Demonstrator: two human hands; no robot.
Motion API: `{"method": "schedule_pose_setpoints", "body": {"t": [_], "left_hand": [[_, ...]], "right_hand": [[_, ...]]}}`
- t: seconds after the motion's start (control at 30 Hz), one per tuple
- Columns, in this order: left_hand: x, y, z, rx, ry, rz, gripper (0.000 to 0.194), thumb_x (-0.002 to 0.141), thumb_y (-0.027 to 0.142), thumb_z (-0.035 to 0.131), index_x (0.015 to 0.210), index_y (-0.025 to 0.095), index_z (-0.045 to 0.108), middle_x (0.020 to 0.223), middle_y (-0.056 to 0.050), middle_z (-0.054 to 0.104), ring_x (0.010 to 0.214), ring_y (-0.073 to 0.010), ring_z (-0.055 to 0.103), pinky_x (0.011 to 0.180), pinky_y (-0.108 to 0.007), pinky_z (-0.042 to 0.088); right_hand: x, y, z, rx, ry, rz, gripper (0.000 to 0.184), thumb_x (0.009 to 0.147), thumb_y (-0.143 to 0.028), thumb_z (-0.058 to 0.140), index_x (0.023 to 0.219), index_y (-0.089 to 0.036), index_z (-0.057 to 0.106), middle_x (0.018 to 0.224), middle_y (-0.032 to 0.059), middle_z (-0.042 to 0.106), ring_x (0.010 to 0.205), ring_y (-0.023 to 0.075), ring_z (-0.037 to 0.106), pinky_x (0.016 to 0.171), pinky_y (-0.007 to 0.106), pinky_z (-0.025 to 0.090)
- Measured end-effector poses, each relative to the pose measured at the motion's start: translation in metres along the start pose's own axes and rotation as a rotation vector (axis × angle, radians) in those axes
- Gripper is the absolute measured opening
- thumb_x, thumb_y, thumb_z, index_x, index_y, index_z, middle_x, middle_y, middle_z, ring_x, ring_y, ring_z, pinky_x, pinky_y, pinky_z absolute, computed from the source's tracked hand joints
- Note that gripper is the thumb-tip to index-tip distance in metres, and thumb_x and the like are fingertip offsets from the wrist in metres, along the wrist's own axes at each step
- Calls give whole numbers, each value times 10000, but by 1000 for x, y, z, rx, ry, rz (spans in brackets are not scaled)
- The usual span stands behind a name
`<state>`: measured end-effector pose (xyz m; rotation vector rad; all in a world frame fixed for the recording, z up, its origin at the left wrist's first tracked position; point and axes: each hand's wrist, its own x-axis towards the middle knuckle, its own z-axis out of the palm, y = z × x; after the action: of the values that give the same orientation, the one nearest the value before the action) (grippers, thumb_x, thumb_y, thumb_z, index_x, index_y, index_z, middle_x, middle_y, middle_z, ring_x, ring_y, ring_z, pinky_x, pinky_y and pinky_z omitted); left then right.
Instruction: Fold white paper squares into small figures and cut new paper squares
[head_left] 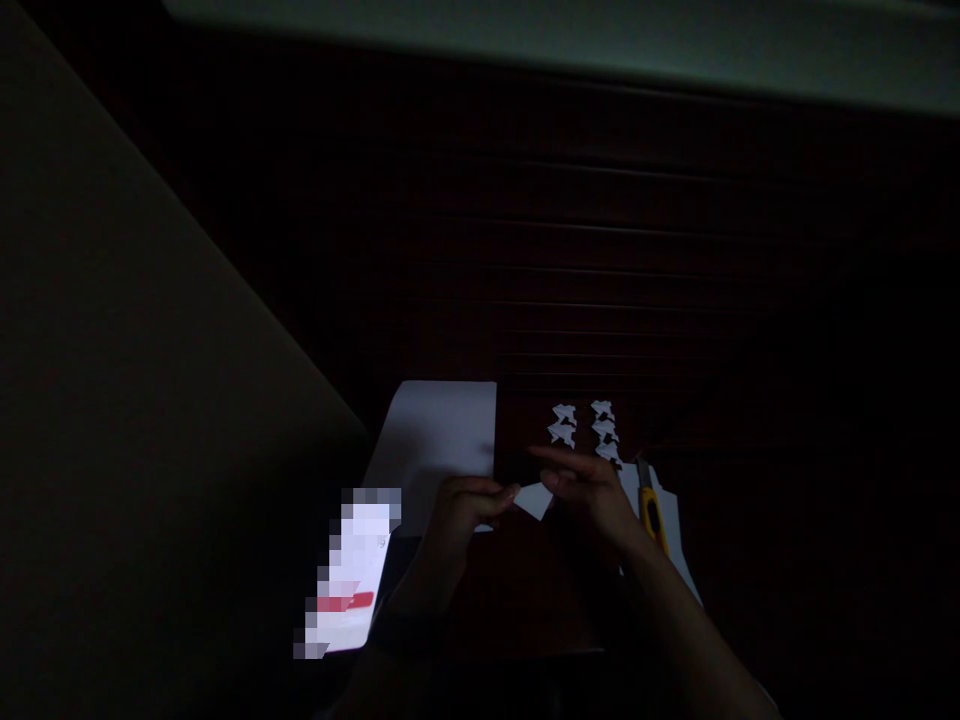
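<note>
A small folded piece of white paper [533, 500] is held up between my two hands, over the dark table. My left hand [466, 508] pinches its left corner between thumb and fingers. On the other side, my right hand [589, 490] grips the upper right edge with the thumb, its index finger stretched out to the left. Beyond my right hand lie several small folded paper figures [562, 434] in two columns. Dim light hides the fingertips' details.
A large white sheet [442, 430] lies at the left, partly behind my left hand. Nearer on the left glows a phone screen [349, 570]. A yellow utility knife [654, 515] rests on white paper [679, 540] at the right. Dark slats [600, 230] rise behind the table.
</note>
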<state>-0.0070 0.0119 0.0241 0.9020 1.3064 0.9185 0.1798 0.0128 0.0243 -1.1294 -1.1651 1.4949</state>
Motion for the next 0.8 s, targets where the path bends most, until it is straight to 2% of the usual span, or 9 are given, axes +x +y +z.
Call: {"method": "schedule_pose_setpoints", "body": {"t": [0.17,0.3,0.4,0.5,0.67,0.8], "left_hand": [[3,6,2,-59,-155,39,229,730,385,656,715,161,697,686,-38,665,662,-165,616,565,-242,445],[5,9,2,-104,-200,20,303,759,412,626,888,149,703,779,-74,689,677,-173,627,563,-248,448],[6,9,2,-91,-162,39,349,763,440,617,910,135,698,795,-89,693,671,-171,626,552,-241,447],[6,9,3,-17,-86,65,382,766,482,598,866,129,703,764,-87,689,666,-173,626,536,-235,444],[10,4,8,33,-127,78,335,729,437,654,878,142,711,768,-73,699,709,-183,642,548,-227,464],[14,-1,11,-39,-111,102,263,680,357,716,810,129,713,827,-82,712,755,-193,658,627,-252,514]], "right_hand": [[-1,-1,-2,-113,-11,-46,298,773,-356,651,1037,-227,695,847,33,702,740,179,618,683,297,457],[-2,-1,-3,-223,-38,-76,357,680,-312,741,1024,-224,702,840,37,717,785,205,634,721,319,472],[-1,0,-1,-242,4,-62,317,696,-342,725,989,-220,715,898,47,722,831,216,641,746,327,475],[2,3,4,-257,86,-48,259,742,-398,674,901,-204,737,841,49,728,778,204,646,695,300,475],[6,10,13,-247,247,-64,299,778,-439,624,832,-165,732,680,41,700,623,166,613,570,250,447],[7,17,13,-223,259,-58,321,796,-447,605,740,-145,700,635,42,667,585,145,586,525,225,423]]}}
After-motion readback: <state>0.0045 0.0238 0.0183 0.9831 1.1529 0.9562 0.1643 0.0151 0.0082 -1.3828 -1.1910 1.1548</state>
